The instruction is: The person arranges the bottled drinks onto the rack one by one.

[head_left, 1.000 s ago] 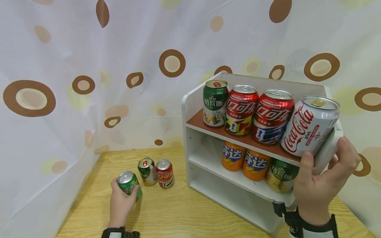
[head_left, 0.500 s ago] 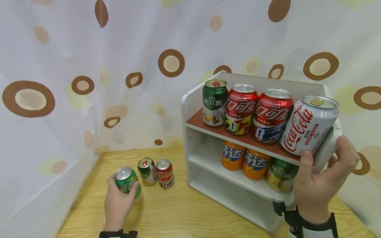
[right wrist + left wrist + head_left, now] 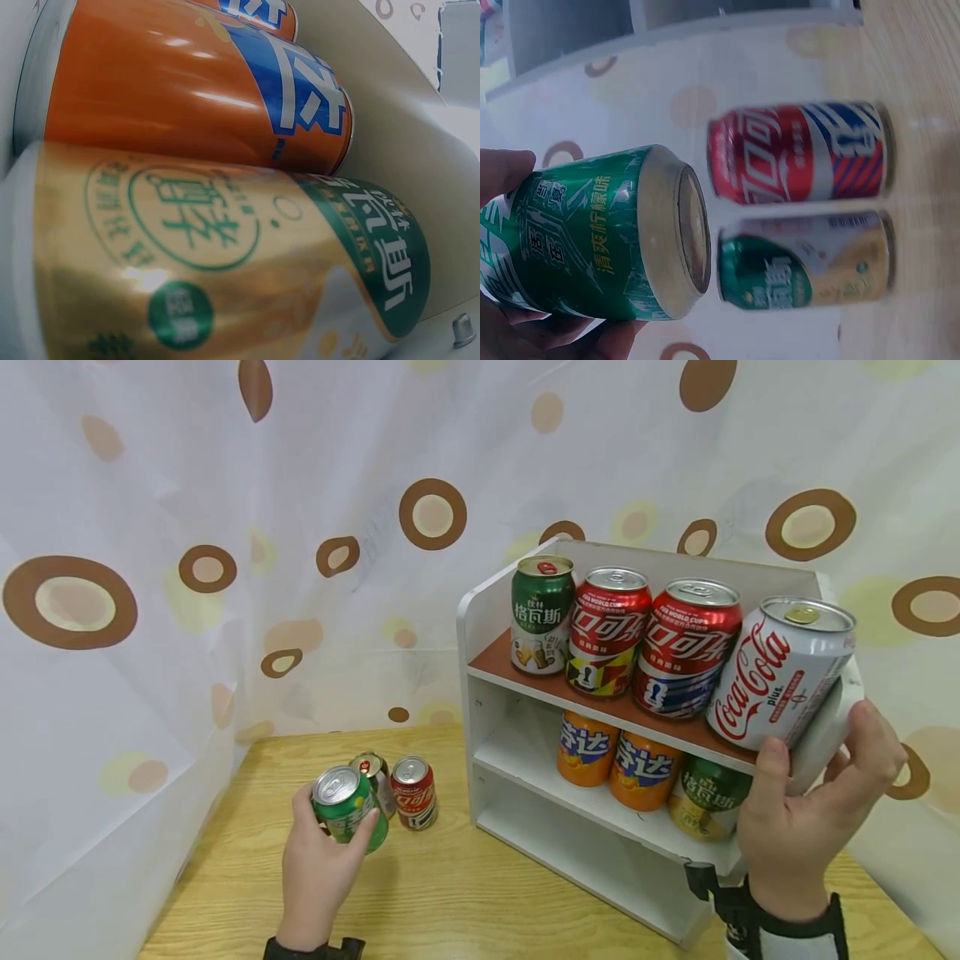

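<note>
My left hand [image 3: 322, 868] grips a green lemon soda can [image 3: 341, 802], thumb on one side and fingers on the other. In the left wrist view, the green can's silver bottom shows, held up off the wooden table. Close behind it stand a green-and-gold kvass can [image 3: 806, 259], partly hidden in the head view, and a red cola can [image 3: 414, 793]. My right hand [image 3: 813, 814] grips the right side panel of a white shelf [image 3: 483, 710]. Its thumb lies at the front edge, by the foot of a tilted white Coca-Cola can [image 3: 780, 677].
On the top board, a green-and-white can [image 3: 542, 614] and two red cola cans [image 3: 607, 631] stand left of the white one. The middle board holds two orange Fanta cans [image 3: 587, 752] and a gold-and-green can [image 3: 708, 797]. A patterned curtain [image 3: 360, 635] hangs behind.
My left hand has lifted the green can from near the table, and now brings it rightward, in front of the kvass can. The right hand stays at the shelf's side.
</note>
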A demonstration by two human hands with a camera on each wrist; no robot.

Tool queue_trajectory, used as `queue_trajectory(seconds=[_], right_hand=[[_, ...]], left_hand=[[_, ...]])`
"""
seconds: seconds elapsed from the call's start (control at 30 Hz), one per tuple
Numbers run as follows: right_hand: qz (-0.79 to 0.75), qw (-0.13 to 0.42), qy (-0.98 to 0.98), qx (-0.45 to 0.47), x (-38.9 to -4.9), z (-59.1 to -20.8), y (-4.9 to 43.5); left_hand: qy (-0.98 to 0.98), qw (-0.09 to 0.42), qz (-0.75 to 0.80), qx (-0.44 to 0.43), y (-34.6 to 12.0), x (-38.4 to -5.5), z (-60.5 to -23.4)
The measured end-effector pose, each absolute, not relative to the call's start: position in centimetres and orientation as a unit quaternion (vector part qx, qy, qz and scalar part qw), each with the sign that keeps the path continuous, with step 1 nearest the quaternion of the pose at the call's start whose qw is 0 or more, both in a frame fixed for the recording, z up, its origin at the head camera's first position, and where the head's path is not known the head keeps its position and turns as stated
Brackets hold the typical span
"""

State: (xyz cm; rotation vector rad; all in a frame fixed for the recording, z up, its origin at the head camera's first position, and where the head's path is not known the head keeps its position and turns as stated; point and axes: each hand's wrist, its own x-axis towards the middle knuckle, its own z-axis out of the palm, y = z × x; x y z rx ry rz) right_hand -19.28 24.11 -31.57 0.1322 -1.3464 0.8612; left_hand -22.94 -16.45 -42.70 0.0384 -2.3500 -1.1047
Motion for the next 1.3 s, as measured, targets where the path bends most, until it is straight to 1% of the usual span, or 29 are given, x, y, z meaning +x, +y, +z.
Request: queue_trajectory(seconds=[0.2, 0.57, 0.9, 1.13, 1.3], right_hand=[[0.401, 0.7, -0.588, 0.059, -19.3, -31.4, 24.0], [0.397, 0.706, -0.584, 0.055, -19.3, -31.4, 24.1], [0.396, 0.7, -0.592, 0.055, -19.2, -31.7, 24.3], [0.403, 0.701, -0.586, 0.057, -19.3, -31.7, 24.3], [0.402, 0.7, -0.588, 0.059, -19.2, -31.7, 24.3]], left_hand=[[-0.869, 0.247, -0.427, -0.032, -14.5, -22.7, -41.6], [-0.859, 0.232, -0.445, -0.101, -10.4, -23.3, -39.4], [-0.838, 0.268, -0.438, -0.184, -6.9, -24.4, -37.6], [-0.827, 0.225, -0.474, -0.203, -4.6, -25.5, -36.6], [-0.828, 0.222, -0.471, -0.209, -3.5, -26.4, -36.5]])
